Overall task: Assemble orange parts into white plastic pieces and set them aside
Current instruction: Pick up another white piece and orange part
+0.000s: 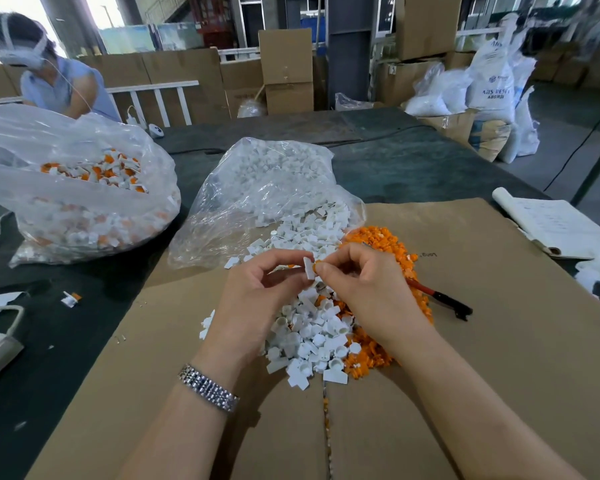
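- Left hand, steel watch on the wrist, pinching a white plastic piece between thumb and fingertips, above the near heaps.
- Right hand close against it, fingers curled, pressing an orange part to the white piece's right side (how deep it sits, impossible to tell).
- Below the hands, on flattened cardboard: loose white pieces, with an orange heap touching them on the right.
- Just right of the orange heap, a red and black tool, partly buried.
- Farther back, an open clear bag of white pieces; far left, a bigger bag of mixed white and orange parts.
- Far right edge, a notebook.
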{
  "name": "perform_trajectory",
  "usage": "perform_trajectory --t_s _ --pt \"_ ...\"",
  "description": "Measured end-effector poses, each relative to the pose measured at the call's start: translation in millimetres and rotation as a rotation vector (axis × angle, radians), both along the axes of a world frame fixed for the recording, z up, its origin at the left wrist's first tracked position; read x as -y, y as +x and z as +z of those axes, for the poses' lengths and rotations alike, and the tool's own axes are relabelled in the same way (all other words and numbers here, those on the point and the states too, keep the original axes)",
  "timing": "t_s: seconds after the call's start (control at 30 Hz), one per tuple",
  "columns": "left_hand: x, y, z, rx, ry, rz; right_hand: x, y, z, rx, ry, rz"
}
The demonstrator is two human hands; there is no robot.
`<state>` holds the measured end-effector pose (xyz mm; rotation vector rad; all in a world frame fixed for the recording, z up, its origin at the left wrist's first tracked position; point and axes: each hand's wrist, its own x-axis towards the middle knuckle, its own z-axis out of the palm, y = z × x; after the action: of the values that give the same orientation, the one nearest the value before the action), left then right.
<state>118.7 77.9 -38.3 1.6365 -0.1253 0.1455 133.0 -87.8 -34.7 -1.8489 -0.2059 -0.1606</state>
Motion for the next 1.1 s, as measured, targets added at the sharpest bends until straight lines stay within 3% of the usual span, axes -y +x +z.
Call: perform_trajectory --t_s 0.27,0.67,1.1 --pt "-4 8 -1 -0.157 -0.483 -0.106 14 3 7 0.034 0.11 0.223" --pt "-2 4 2 -0.126 -0.303 -0.039 13 4 2 0.281 -0.058 0.148" --pt "-7 7 4 -0.28 -0.401 -0.035 11 6 -1 0.434 -0.2 0.121"
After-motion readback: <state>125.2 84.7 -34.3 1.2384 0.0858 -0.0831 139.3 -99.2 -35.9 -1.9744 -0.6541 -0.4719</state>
